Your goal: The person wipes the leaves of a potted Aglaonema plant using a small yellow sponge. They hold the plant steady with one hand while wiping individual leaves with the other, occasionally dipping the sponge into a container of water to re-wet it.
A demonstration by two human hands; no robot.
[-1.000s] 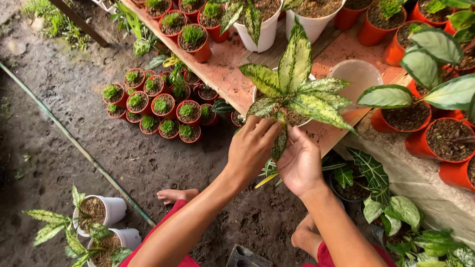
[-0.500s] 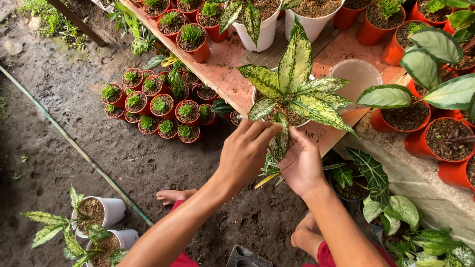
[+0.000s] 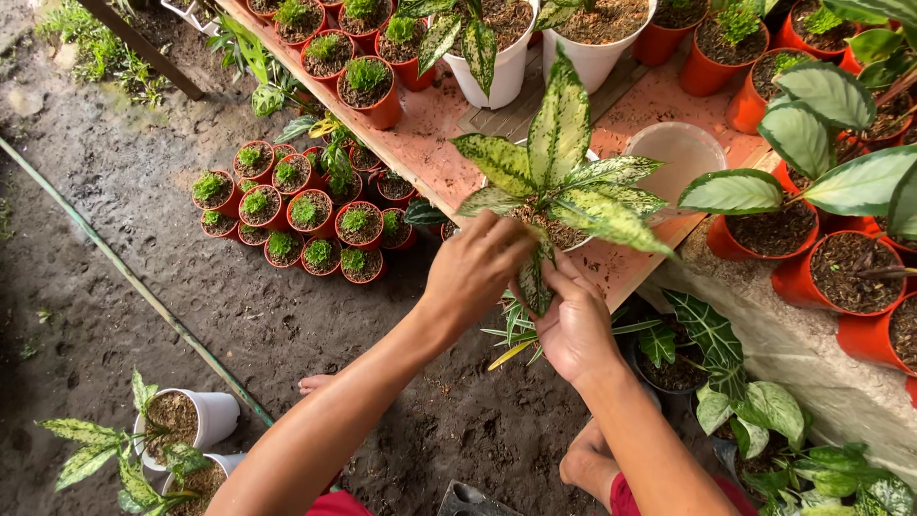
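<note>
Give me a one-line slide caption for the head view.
Both hands, left hand and right hand, grip the base of a speckled-leaf plant above a pink bench.

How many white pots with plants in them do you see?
5: two on the bench at its far side, two on the ground, lower left, one under the speckled plant, mostly hidden. Others may be hidden.

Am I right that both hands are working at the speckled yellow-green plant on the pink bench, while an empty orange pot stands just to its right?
Not quite: the head view shows the empty pot is pale and translucent, not orange. The rest holds: the left hand and right hand are both at the speckled plant on the pink bench.
</note>
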